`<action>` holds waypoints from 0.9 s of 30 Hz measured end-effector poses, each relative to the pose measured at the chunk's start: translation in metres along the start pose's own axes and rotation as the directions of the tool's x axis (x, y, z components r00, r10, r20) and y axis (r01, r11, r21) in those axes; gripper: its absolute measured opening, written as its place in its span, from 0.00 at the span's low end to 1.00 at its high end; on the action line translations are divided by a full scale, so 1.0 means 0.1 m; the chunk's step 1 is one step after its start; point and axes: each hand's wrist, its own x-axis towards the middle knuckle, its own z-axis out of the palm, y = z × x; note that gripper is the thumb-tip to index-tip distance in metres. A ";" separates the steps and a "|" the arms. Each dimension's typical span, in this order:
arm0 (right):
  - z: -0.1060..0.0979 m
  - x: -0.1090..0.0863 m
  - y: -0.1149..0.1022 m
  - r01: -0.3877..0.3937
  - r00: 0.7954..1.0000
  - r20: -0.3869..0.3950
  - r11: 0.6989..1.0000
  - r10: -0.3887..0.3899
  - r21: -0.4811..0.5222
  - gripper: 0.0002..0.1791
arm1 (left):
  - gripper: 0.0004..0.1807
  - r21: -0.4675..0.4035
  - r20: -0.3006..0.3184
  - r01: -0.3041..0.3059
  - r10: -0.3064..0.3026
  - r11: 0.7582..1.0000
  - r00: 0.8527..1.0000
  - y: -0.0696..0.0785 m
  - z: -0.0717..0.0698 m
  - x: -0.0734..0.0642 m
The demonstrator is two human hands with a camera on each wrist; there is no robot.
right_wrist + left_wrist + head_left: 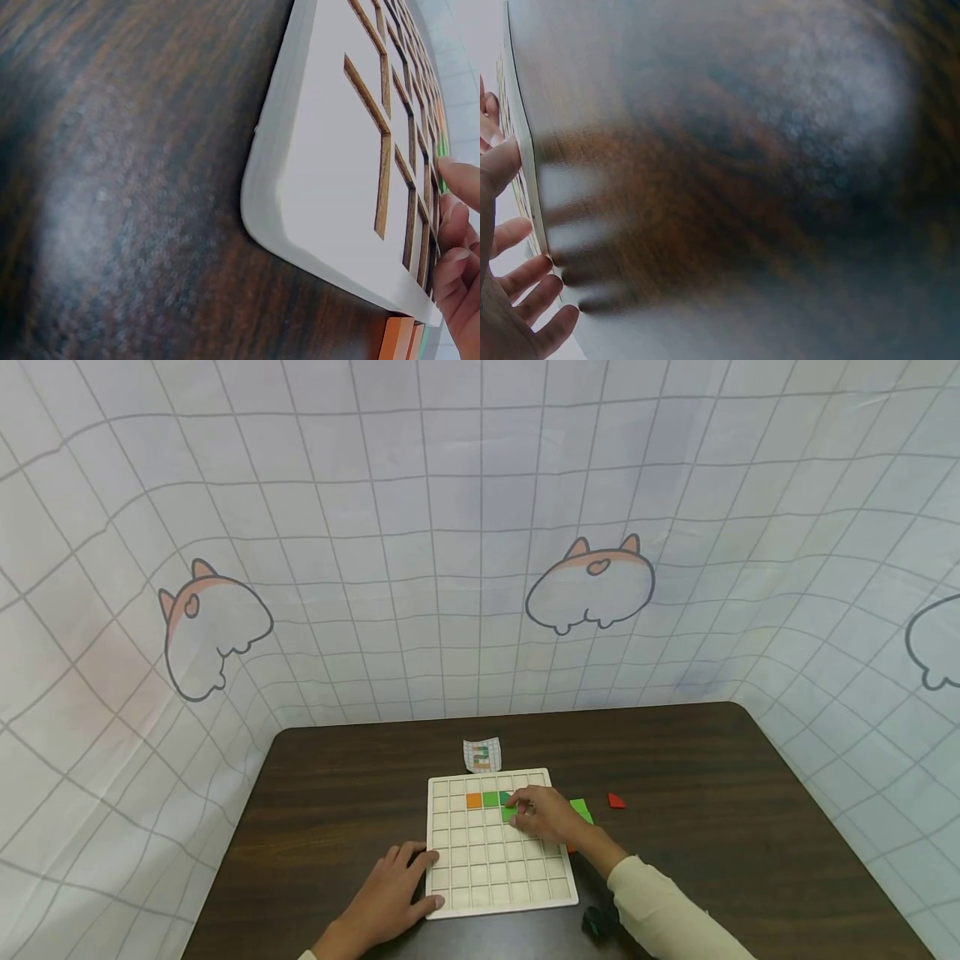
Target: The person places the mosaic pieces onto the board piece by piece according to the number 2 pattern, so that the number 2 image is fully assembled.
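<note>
A cream grid board (480, 852) lies flat on the dark table. In its upper rows sit an orange tile (474, 801), a green tile (491, 799) and a darker green piece (504, 796) partly behind the fingertips. My right hand (551, 814) reaches over the board from the right, its index finger and thumb pinching a green tile (508, 815) just below that row. My left hand (393, 893) rests at the board's left edge, thumb on the near corner, fingers spread; in the left wrist view the fingers (536, 300) lie loosely along the rim.
A small paper card (482, 756) with a coloured grid pattern lies behind the board. Right of the board are a light green piece (581, 811), a red piece (616, 801) and orange pieces (397, 341). A small black object (597, 923) is near the right sleeve (667, 906).
</note>
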 end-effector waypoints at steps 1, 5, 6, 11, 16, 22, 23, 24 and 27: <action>0.00 0.00 0.00 0.002 1.000 -0.001 1.000 -0.002 0.002 0.11 | 0.34 -0.004 0.001 0.000 0.000 1.000 1.000 0.00 0.00 0.00; 0.00 0.00 0.00 0.011 1.000 -0.009 1.000 -0.011 -0.005 0.11 | 0.34 -0.015 0.010 0.002 -0.002 1.000 1.000 0.01 -0.02 0.00; 0.00 0.00 0.00 0.014 1.000 -0.011 1.000 -0.014 -0.008 0.11 | 0.35 -0.015 0.017 0.006 -0.006 1.000 1.000 0.01 -0.02 0.01; 0.00 -0.01 0.00 0.019 1.000 -0.014 0.999 -0.020 -0.026 0.11 | 0.35 -0.002 0.031 0.022 -0.022 1.000 0.999 0.02 -0.02 0.02; -0.01 0.00 0.00 0.021 1.000 -0.011 0.999 -0.022 -0.040 0.11 | 0.35 0.002 0.011 0.010 -0.010 1.000 1.000 0.01 -0.01 0.02; -0.01 0.00 0.01 0.009 1.000 -0.007 0.999 -0.009 -0.037 0.13 | 0.35 0.000 0.017 0.016 -0.016 1.000 1.000 0.02 -0.02 0.02; -0.02 0.00 0.00 0.004 1.000 -0.010 0.999 -0.005 -0.032 0.14 | 0.35 0.001 0.023 0.021 -0.021 1.000 1.000 0.02 -0.02 0.02; -0.02 -0.01 0.01 0.006 1.000 -0.014 1.000 -0.006 -0.029 0.14 | 0.35 0.001 0.028 0.025 -0.025 1.000 0.999 0.02 -0.02 0.02; -0.04 -0.04 0.03 0.022 0.999 -0.038 1.000 -0.022 -0.001 0.14 | 0.35 0.004 0.037 0.036 -0.036 0.999 0.999 0.03 -0.02 0.02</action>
